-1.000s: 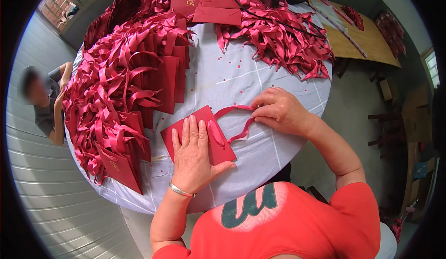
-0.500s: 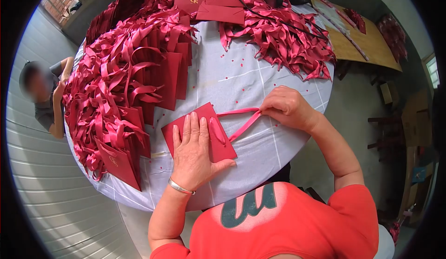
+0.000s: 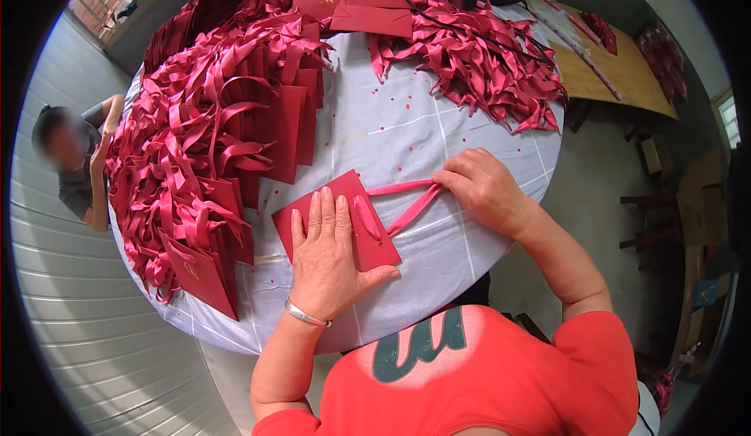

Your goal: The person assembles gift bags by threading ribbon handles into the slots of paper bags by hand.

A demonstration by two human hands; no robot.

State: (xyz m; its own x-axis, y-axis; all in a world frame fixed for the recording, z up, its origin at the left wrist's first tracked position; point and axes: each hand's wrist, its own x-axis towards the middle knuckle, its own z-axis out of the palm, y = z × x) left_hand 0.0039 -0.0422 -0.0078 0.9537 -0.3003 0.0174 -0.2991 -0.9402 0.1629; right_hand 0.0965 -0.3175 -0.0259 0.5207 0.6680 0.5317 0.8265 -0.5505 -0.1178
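A small red paper bag lies flat and slightly turned on the cloth-covered table. My left hand rests on it with the palm down and the fingers spread. From the bag's right edge a pink ribbon runs to my right hand, which pinches its ends together between thumb and fingers. The ribbon is drawn out nearly straight, in a narrow V. Another loop of ribbon lies on the upper face of the bag, beside my left fingers.
Many ribboned red bags crowd the left side of the table. A heap of pink ribbons lies at the back right, with flat red bags beside it. Another person is at the far left. A wooden table stands beyond.
My right hand has closed on the ribbon and brought its two strands together, and the slack has gone. My left hand has stayed flat on the bag.
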